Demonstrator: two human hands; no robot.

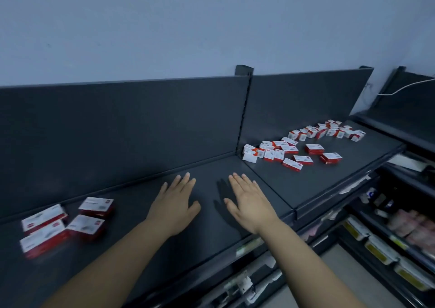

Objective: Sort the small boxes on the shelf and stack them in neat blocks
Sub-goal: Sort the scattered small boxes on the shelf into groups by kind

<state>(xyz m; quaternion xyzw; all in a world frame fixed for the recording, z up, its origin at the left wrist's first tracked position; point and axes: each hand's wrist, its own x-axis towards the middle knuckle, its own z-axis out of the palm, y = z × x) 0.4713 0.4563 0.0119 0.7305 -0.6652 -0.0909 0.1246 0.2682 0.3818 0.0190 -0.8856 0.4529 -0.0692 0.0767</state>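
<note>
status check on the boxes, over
Left hand, right hand open, empty. Scattered boxes to the right, four boxes to the left, unsorted. Nothing in the way.

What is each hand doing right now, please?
Left hand: open, flat, holding nothing.
Right hand: open, flat, holding nothing.

red-white small boxes (pixel 303 143) — scattered on shelf (pixel 211 213)

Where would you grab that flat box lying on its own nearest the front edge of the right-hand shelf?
Pinch the box across its two long sides, coming straight down from above with the right hand, the nearer one. It lies flat, white face up, with nothing touching it, so both sides look free for thumb and fingers.
</note>
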